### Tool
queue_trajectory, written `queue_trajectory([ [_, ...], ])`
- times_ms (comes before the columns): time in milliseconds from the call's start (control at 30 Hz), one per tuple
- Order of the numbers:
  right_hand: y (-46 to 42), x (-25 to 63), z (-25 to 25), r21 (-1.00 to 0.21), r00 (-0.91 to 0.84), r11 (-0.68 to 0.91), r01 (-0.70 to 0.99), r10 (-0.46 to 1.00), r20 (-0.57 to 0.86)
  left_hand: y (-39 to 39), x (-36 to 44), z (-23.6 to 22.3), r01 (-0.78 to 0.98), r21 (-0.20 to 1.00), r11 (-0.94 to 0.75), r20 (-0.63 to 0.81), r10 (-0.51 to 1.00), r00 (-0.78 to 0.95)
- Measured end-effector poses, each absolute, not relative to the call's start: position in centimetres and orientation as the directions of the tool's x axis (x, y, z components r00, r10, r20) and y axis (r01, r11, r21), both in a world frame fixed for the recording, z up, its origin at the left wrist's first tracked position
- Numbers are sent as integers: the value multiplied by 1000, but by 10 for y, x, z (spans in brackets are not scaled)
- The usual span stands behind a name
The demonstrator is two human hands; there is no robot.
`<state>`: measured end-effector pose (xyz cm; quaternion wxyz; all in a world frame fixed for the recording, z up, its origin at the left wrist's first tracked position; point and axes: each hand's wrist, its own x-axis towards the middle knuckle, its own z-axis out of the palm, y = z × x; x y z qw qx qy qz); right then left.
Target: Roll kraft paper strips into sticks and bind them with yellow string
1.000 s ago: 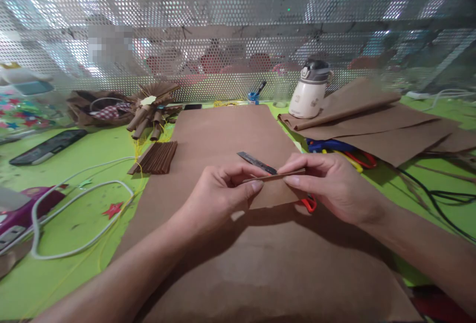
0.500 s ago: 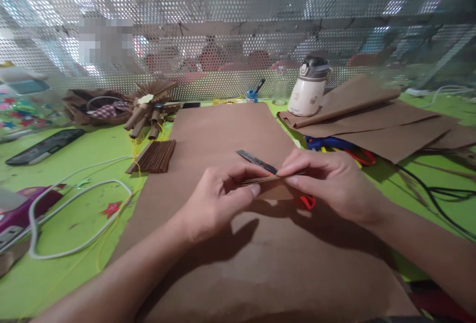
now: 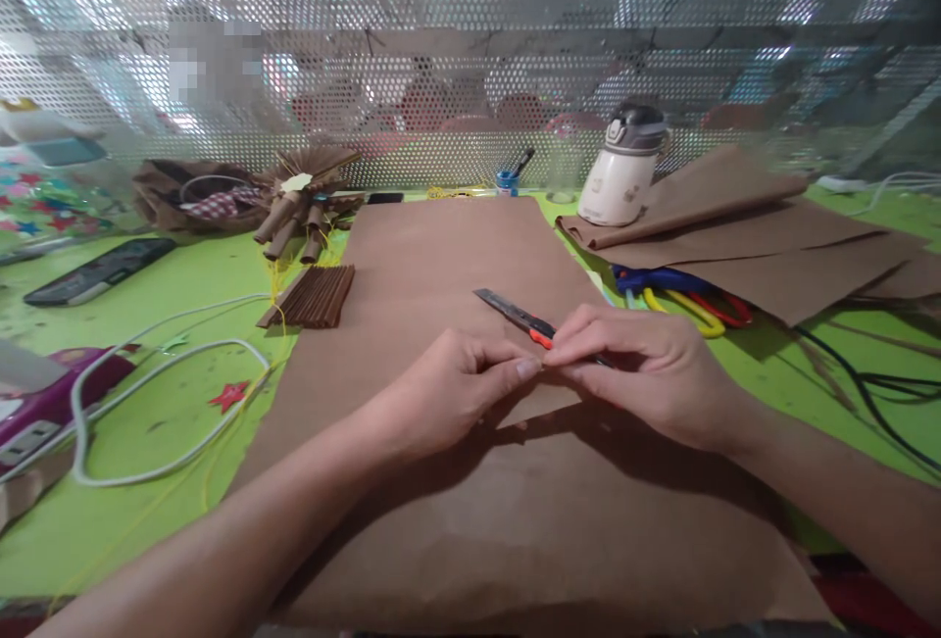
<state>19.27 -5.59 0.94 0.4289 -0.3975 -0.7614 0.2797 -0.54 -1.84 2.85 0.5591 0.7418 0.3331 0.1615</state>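
Observation:
My left hand (image 3: 460, 388) and my right hand (image 3: 647, 364) meet at the middle of the view, thumbs and fingers pinched on a piece of brown paper (image 3: 540, 407). Its folds lie mostly behind my fingers, and a flap hangs below them. Just beyond my hands a utility knife (image 3: 507, 313) with a black and red handle lies on the large brown paper sheet (image 3: 441, 261), its blade toward the upper left. My right fingers hide its rear end. To the left, a pleated brown paper piece (image 3: 318, 298) rests at the sheet's edge.
Scissors (image 3: 666, 280) and a folded paper stack (image 3: 794, 270) sit to the right, near a white bottle (image 3: 621, 177). Leftward are a white cable (image 3: 84, 422), a power strip (image 3: 44, 403), a phone (image 3: 99, 272) and paper rolls (image 3: 283, 236). A perforated screen (image 3: 441, 79) stands behind.
My left hand has come closer to my right, and the folded paper between them is more covered by fingers, its flap hanging lower. The view has shifted slightly.

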Motion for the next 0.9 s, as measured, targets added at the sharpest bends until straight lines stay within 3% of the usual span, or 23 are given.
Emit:
queue_trajectory([
  [133,-54,195,10,-812,-306,461,357,879,365,-19,-4,30,344,911,-227,-105,679,727],
  [300,-52,200,10,-958,-299,120,260,953,38,-19,-3,29,379,882,-278,-78,708,702],
  [367,-52,201,11,-970,-337,60,235,941,-23,-20,-2,29,408,863,-298,-75,723,686],
  [567,-57,191,16,-966,-287,-2,258,955,-78,-23,-1,27,400,827,-394,35,747,664],
  [900,-56,193,15,-926,-175,115,360,983,54,-25,-2,26,420,750,-512,138,741,657],
])
